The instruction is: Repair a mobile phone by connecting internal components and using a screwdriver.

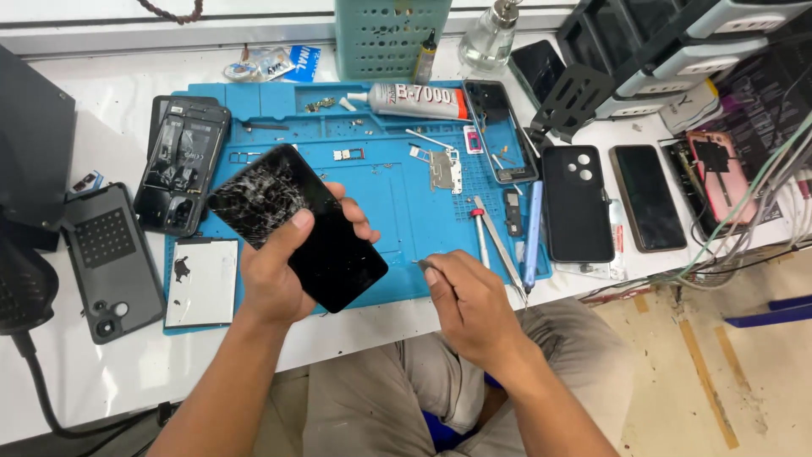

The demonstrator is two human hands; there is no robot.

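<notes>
Two bare hands work nearest the camera, over the front edge of a blue repair mat (397,228). Left hand (283,267) grasps a black phone with a shattered screen (296,224), thumb across the glass and fingers curled behind it, lifted above the mat's front left part. Right hand (469,309) sits just right of that phone, clenched around a thin metal tool (425,267) whose tip pokes out toward the phone's lower corner without touching it.

Beyond the mat's left edge lie two opened phone bodies: a grey back cover (110,262) and a black frame with exposed insides (182,173). One white battery-like plate (201,283) rests on the mat's front left corner. Right of the mat lie two dark phones side by side (577,203) (647,196), and a pink-backed one (717,173) farther right among cables. On the mat's back edge lies one glue tube (419,101), beside another opened phone (499,131). Tweezers (499,245) and one blue pen-shaped tool (533,233) lie on the mat's right side, near the right hand. Tiny screws and small metal parts dot the mat's middle.
</notes>
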